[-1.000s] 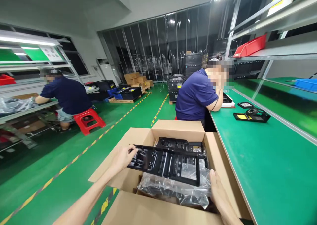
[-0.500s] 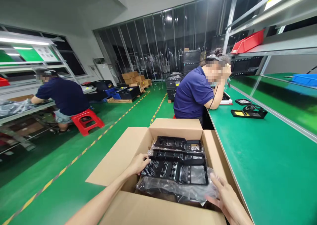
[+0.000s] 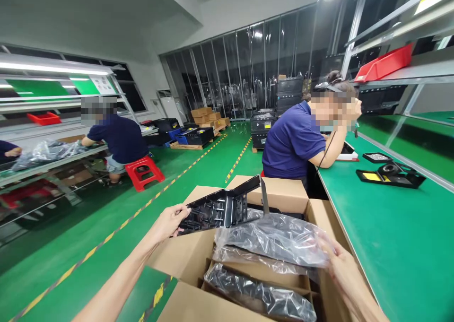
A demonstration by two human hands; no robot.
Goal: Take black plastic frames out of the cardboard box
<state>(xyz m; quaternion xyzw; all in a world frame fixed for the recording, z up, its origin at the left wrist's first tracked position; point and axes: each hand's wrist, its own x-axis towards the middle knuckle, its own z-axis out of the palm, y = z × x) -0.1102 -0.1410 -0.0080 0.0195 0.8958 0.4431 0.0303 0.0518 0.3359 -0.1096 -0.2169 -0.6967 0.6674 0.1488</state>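
Observation:
My left hand grips the left end of a black plastic frame, which is tilted up above an open cardboard box. My right hand holds the right edge of a clear plastic bag that drapes off the frame's lower end. Inside the box, another bagged black part lies under a cardboard divider.
A green workbench runs along my right, with a black tool stand on it. A person in a blue shirt sits at it just beyond the box. Another person sits on a red stool at the left bench. Stacked bins and boxes stand far back.
The frame has been lifted out of the box and tilted up to the left. The plastic bag has slid off most of it, held by my right hand.

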